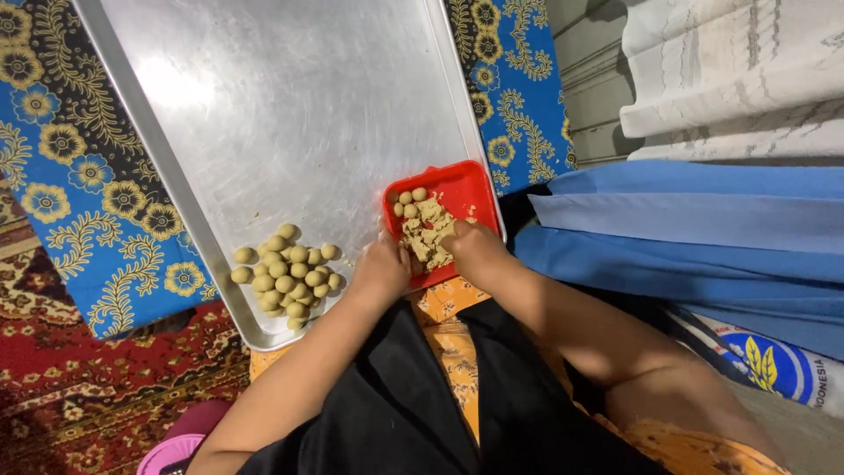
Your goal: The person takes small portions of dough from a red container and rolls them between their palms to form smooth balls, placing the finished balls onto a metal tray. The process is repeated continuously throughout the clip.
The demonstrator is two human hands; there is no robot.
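Broadly, a big bare metal baking tray fills the upper left of the head view, lying on a blue floral cloth over a red patterned carpet. Most of its surface is open; a cluster of small round dough balls sits bunched near the tray's near left corner, probably kept together so the remaining sheet stays free.

At the tray's near right corner, a red square container rests partly over the rim, tilted toward the person, which likely keeps its contents within easy reach. Inside it lies a lump of beige dough, with 3 or so rolled balls at the container's far left corner.

Both hands meet at the container's near edge. The left hand is curled, fingers bent inward against the dough; whether it pinches a piece I cannot tell. The right hand is likewise partly closed, its fingers pressed on the lump from the right side.

To the right, folded blue fabric and pale cloth crowd close beside the container. A pink object pokes in at the bottom left.
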